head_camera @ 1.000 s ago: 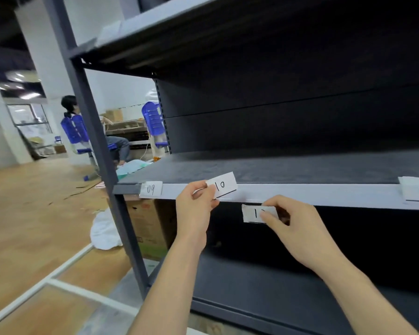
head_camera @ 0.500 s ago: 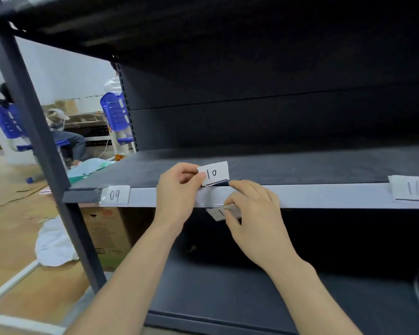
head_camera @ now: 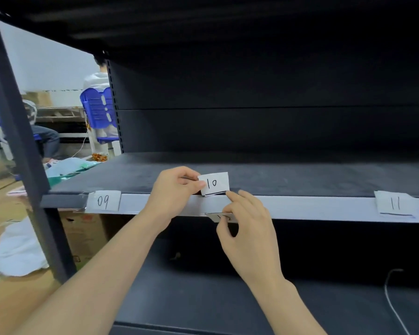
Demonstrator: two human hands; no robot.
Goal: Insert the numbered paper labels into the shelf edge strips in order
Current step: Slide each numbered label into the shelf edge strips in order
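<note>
A white paper label marked "10" (head_camera: 215, 184) stands at the top edge of the pale shelf edge strip (head_camera: 300, 207). My left hand (head_camera: 173, 192) pinches its left side between thumb and fingers. My right hand (head_camera: 244, 228) touches the label's lower right corner with its index finger, while its thumb and other fingers hold another paper label (head_camera: 221, 217) just below the strip; that label's number is mostly hidden. A label "09" (head_camera: 103, 201) sits in the strip at the left, and a label "11" (head_camera: 394, 204) at the right.
The dark metal shelf (head_camera: 288, 172) has an upright post (head_camera: 15, 131) at the left. A lower shelf (head_camera: 228, 298) carries a thin white cable (head_camera: 392, 301). Behind stand blue chairs (head_camera: 98, 112), seated people, a cardboard box (head_camera: 82, 235) and a white bag (head_camera: 17, 250).
My view has shifted right along the shelf. My right hand rose from below the strip with its label, and its index finger now touches the "10" label's corner. My left hand keeps its pinch.
</note>
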